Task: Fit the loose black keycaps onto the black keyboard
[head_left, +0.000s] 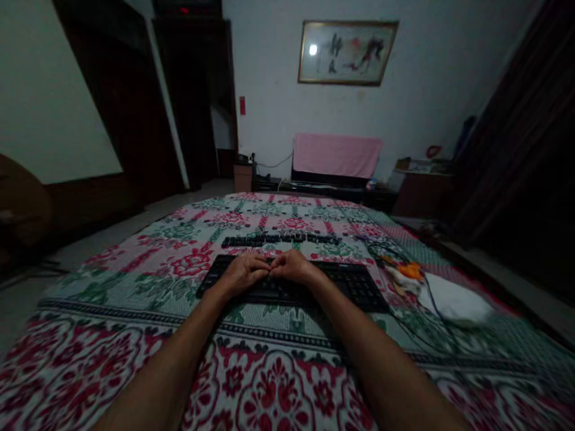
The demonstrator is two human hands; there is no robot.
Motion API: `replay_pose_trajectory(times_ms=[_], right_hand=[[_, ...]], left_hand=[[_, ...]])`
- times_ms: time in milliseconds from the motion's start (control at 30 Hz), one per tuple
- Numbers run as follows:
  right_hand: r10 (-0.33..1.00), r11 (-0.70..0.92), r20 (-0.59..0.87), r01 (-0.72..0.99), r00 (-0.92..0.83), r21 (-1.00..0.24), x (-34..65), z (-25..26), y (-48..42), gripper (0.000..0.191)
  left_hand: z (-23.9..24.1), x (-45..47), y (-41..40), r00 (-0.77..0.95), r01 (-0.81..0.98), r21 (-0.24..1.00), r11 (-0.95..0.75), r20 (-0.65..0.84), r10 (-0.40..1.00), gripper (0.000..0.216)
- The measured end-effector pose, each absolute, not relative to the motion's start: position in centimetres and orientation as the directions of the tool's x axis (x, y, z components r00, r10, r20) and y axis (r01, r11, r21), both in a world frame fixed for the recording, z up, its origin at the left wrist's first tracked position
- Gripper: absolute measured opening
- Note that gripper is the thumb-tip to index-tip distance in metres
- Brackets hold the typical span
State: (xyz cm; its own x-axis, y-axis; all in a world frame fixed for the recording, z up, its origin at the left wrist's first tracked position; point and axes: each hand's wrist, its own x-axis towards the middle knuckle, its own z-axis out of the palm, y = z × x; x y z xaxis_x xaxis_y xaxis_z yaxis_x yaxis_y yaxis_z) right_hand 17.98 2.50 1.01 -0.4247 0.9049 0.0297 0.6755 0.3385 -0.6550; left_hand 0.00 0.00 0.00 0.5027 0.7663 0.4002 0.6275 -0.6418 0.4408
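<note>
A black keyboard (354, 284) lies flat on the patterned bedspread (278, 389), right in front of me. Over its upper left-middle part, my left hand (245, 274) and my right hand (293, 265) meet at the fingertips. Both hands have their fingers pinched together. Whatever sits between the fingertips is too small and dark to name. Just beyond the keyboard runs an uneven row of small black keycaps (287, 238), loose on the cloth. My hands cover some of the keys beneath them.
To the right lie a coiled black cable (390, 251), an orange item (408, 269) and a white cloth or bag (453, 297). Past the bed, a pink cloth (336, 154) drapes over what looks like a television. A framed picture (348, 54) hangs on the wall.
</note>
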Motion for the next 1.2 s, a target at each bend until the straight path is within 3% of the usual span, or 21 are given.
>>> replay_pose_trajectory(times_ms=[267, 967, 1200], right_hand=[[0.877, 0.419, 0.090, 0.658, -0.472, -0.626, 18.1, 0.8, 2.0, 0.023], [0.905, 0.399, 0.085, 0.761, -0.417, -0.512, 17.8, 1.9, 1.2, 0.024], [0.918, 0.363, 0.053, 0.781, -0.393, -0.508, 17.7, 1.9, 1.2, 0.023]], left_hand=[[-0.5, 0.1, 0.2, 0.420, 0.673, 0.431, -0.601, 0.447, 0.790, 0.018], [0.4, 0.8, -0.1, 0.463, 0.695, 0.423, -0.581, 0.355, 0.812, 0.024], [0.6, 1.0, -0.4, 0.419, 0.677, 0.486, -0.552, 0.362, 0.833, 0.023]])
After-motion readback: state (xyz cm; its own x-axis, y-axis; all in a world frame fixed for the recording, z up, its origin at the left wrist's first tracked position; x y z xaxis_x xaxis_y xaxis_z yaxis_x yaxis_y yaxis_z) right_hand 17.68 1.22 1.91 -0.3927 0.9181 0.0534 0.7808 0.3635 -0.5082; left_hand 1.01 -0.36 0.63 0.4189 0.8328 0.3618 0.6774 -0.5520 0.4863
